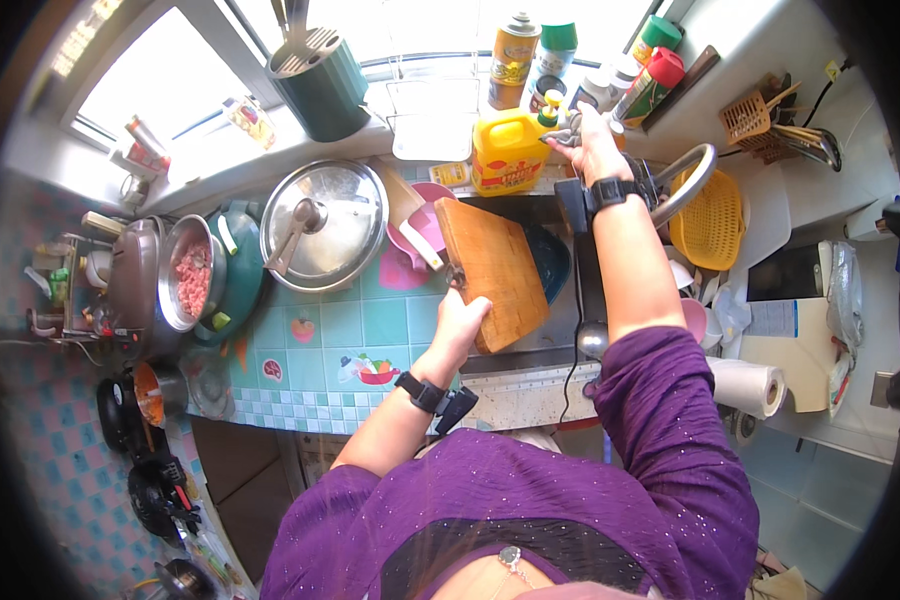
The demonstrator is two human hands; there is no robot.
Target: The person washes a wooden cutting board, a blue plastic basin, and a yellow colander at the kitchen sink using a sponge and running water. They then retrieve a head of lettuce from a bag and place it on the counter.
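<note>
A thick wooden cutting board (pixel 499 277) is tilted over the edge of the sink (pixel 511 358), with my left hand (pixel 457 322) gripping its near left side by a metal fitting. Behind the board, a dark blue basin (pixel 553 259) shows in part. My right hand (pixel 600 154) reaches to the window side with a grey cloth (pixel 566 137) in its fingers. Right beside the cloth stands a yellow detergent jug (pixel 510 154) with a pump top (pixel 553 101); whether fingers touch the pump is hard to see.
A lidded steel pan (pixel 324 225), a pink basin (pixel 424 225) and a cleaver (pixel 409 206) lie left of the board. Farther left is a steel bowl of minced meat (pixel 193 277). A curved faucet (pixel 694 169), a yellow basket (pixel 709 221) and a paper roll (pixel 746 386) stand at right.
</note>
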